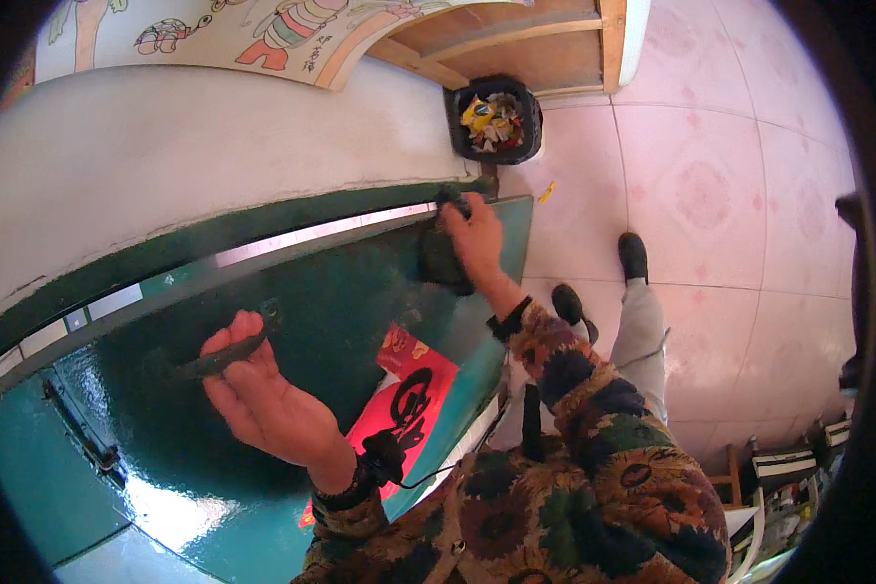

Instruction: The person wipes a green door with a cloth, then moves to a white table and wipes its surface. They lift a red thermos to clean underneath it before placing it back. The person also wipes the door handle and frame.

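A glossy green door (321, 292) with a red paper strip (420, 394) bearing black brushwork stands before me. My left hand (252, 387) is closed round the door's dark pull handle (223, 358), left of the red paper. Farther right, my right hand (474, 233) grips a dark object (452, 201) near the door's upper edge; its kind is hard to tell. A dark patch lies on the door just below that hand. A metal bolt (84, 431) is mounted on the door's left part.
A black bin (496, 120) full of wrappers stands in the corner by a wooden frame (518, 44). A yellow scrap (547, 192) lies on the pink tiled floor (693, 204). Shelving with several items (785, 496) is at the lower right.
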Motion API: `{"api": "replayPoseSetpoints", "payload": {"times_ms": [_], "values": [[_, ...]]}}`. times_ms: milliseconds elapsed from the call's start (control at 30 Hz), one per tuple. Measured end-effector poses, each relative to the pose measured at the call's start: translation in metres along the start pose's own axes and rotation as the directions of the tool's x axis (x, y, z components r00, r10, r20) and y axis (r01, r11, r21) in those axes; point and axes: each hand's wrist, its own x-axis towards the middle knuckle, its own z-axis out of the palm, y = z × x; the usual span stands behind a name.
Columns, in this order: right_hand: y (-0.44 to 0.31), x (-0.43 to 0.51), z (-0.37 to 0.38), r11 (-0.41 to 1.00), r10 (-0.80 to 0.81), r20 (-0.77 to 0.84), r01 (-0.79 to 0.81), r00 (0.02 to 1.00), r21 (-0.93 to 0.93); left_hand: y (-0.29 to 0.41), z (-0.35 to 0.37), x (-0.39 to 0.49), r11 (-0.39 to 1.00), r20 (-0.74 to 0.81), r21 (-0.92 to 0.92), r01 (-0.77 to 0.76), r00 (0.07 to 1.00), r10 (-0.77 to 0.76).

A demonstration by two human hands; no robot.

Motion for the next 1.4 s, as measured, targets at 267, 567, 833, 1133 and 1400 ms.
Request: {"api": "replayPoseSetpoints", "payload": {"times_ms": [267, 567, 833, 1133, 1400], "values": [[-0.047, -0.077, 0.038, 0.845, -0.534, -0.049, 0.532, 0.844, -0.047, 0.01, 0.005, -0.002, 0.999, -0.01, 0.028, 0.028, 1.0, -0.028], [0.02, -0.024, -0.002, 0.982, 0.182, -0.195, -0.188, 0.964, -0.014, 0.009, 0.013, -0.01, 0.998, -0.022, 0.022, -0.052, 0.998, 0.053], [-0.043, -0.145, 0.01, 0.518, -0.855, 0.074, 0.846, 0.513, 0.126, 0.031, 0.016, -0.025, 0.995, -0.032, -0.079, 0.057, 0.998, -0.06], [0.041, -0.041, -0.038, 0.997, 0.046, -0.109, -0.053, 0.993, -0.06, 0.023, 0.017, -0.031, 0.996, 0.032, -0.067, -0.066, 0.997, 0.068], [0.008, -0.045, -0.092, 0.963, -0.117, 0.005, 0.112, 0.993, 0.245, 0.03, 0.015, -0.05, 0.994, 0.039, -0.09, -0.054, 0.998, 0.058]]}}
